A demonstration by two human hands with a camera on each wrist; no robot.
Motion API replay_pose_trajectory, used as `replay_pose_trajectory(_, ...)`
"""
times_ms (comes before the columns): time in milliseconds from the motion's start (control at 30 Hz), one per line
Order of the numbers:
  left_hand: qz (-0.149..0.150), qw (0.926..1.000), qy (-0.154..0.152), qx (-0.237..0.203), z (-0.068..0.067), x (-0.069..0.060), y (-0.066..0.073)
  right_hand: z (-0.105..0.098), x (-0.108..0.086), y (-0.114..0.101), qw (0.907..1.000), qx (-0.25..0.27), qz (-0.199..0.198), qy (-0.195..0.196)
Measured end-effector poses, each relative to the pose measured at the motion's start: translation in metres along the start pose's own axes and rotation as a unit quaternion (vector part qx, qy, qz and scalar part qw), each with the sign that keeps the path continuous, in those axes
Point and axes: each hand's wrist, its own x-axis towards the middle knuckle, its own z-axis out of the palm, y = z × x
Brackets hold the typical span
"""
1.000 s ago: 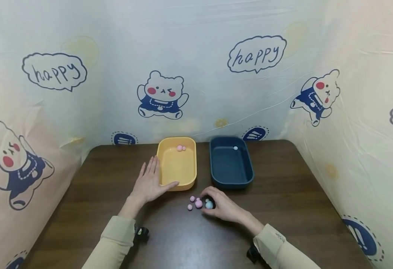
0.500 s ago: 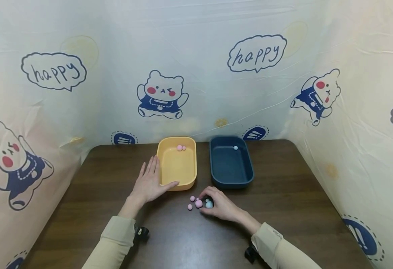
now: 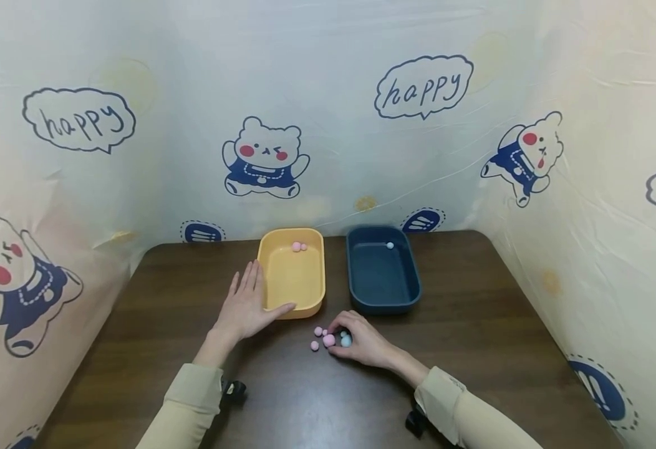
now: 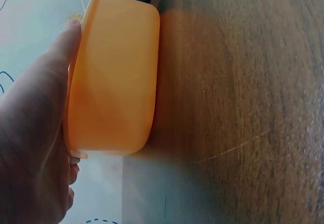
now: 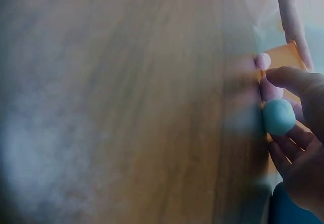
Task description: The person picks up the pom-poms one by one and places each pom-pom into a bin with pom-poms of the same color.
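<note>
My left hand rests against the left side and near corner of the yellow tray, fingers and thumb spread, in the head view. The right hand is low over the table, its thumb and index finger curved on either side of the larger pink ball; a firm grip is not visible. Larger and smaller blue balls lie inside that curve. Small pink balls are just left of it. In the right wrist view, the thumb overlaps a pink ball beside the blue ball.
A dark blue tray stands right of the yellow one, with a small blue ball inside. Two pink balls lie in the yellow tray's far part. A printed curtain surrounds the brown table.
The right hand has shifted slightly left, its fingertips from around the blue balls to beside the larger pink ball. A small pink ball has moved slightly left. The left hand stays against the yellow tray.
</note>
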Motion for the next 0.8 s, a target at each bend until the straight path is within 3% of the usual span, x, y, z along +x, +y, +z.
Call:
replay_pose_trajectory(367, -0.001, 1.0, 0.0, -0.004, 0.0014, 0.0002, -0.0009, 0.0017, 0.0014, -0.002, 0.9997, -0.002, 0.023, 0.003)
replay_pose_trajectory(667, -0.001, 1.0, 0.004, -0.003, 0.0021, 0.0025, -0.0016, -0.002, 0.0017, -0.0012, 0.9998, 0.011, 0.017, 0.0)
replay_pose_trajectory(800, 0.0, 1.0, 0.001, -0.005, 0.0017, 0.0024, -0.0015, -0.0035, 0.0008, -0.0019, 1.0, -0.008, -0.003, 0.004)
